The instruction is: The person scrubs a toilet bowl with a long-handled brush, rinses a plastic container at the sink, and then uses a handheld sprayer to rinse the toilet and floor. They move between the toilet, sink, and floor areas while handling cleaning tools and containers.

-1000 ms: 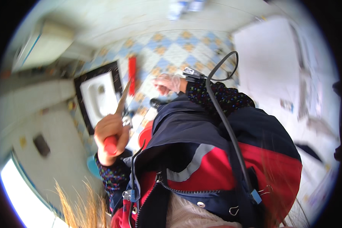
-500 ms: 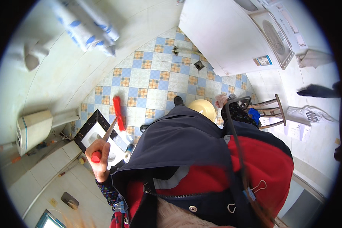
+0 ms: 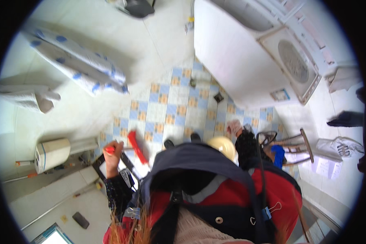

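Over the blue-and-tan checkered floor (image 3: 179,105) of a small tiled bathroom, the left hand (image 3: 113,156) is clenched around the red handle of a long-handled brush (image 3: 130,147), whose red head points out over the floor tiles just beside the dark-rimmed squat toilet (image 3: 110,166). The brush sits at the left of the person's body, held level above the toilet's edge. The right hand (image 3: 234,128) reaches forward on the other side, in a pale glove; its fingers appear loosely spread and holding nothing, though the blur makes that hard to confirm. Just beside that hand, near the person's chest, lies a round yellowish object (image 3: 221,145). A white cistern (image 3: 53,152) hangs on the wall to the left, a towel with blue spots (image 3: 75,61) hangs above it, and a white washing machine (image 3: 248,61) stands at the upper right. A wooden stool (image 3: 297,146) stands at the right.
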Available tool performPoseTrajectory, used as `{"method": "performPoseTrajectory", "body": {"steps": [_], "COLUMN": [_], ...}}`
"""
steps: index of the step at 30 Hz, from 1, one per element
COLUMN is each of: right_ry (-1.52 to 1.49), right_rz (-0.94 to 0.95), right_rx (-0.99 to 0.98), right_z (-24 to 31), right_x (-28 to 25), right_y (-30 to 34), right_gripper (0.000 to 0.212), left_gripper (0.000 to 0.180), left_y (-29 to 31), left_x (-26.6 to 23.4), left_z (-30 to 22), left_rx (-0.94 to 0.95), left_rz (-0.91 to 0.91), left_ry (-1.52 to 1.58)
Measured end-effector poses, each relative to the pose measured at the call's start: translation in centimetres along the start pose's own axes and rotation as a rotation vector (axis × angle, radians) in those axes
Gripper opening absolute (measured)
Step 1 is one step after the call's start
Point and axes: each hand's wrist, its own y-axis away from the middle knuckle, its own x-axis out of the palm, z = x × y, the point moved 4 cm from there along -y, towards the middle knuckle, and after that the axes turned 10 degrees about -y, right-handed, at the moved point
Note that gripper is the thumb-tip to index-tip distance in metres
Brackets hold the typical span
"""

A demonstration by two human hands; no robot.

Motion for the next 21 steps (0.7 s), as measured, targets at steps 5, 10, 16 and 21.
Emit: {"method": "performPoseTrajectory", "body": {"steps": [5,10,16,21], "right_ry": [-0.475,-0.375,-0.224,-0.215], "right_rz": [-0.162,-0.071,-0.089,0.065], "right_rx": [0.152,-0.047,-0.052,-0.018], "right_z": [13.9,23.7,28.9,31.4], "right_x": [-0.4,-0.2,1.9,3.4], "right_y": [-1.8,-4.6,-9.3,-14.3], "right_gripper": [0.020,0.020,0.026,0.024], "left_gripper": [0.029,0.035,0.037,0.037], "left_y": [-4.7,-9.6,-13.8,-15.7], "left_x": [2.0,2.4,1.3,0.7], "left_z": [-1.3,-1.0,0.6,0.7], "left_rx": [-0.004,0.104,0.116,0.067], "left_rz": [0.057,0.047,-0.039,-0.083], "left_ry": [-0.057,-0.024,0.094,0.061]}}
